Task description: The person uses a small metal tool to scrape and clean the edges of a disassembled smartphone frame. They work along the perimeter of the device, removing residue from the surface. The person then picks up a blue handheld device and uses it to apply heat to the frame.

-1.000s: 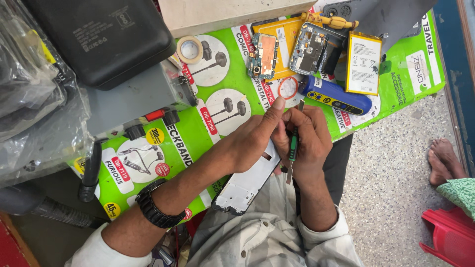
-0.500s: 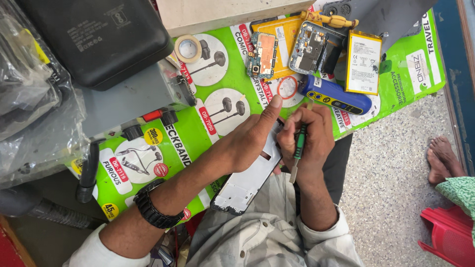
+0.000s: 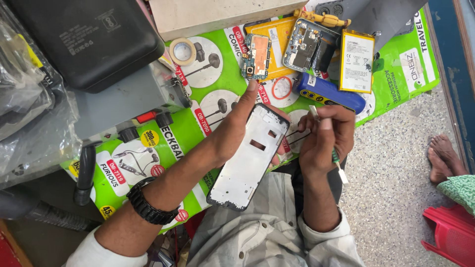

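Fingers of left hand [image 3: 237,128] around phone frame [image 3: 250,158], right hand [image 3: 324,141] pinching screwdriver [image 3: 336,160].

Green printed poster [image 3: 225,64] under parts; yellow-edged white battery label [image 3: 357,62] top right.

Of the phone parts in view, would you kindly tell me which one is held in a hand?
The white phone frame, gripped by the left hand; the circuit board, battery and grey housing lie on the mat.

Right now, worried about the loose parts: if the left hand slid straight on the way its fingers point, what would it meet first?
Probably the small green circuit board, just beyond the left hand; height is unclear.
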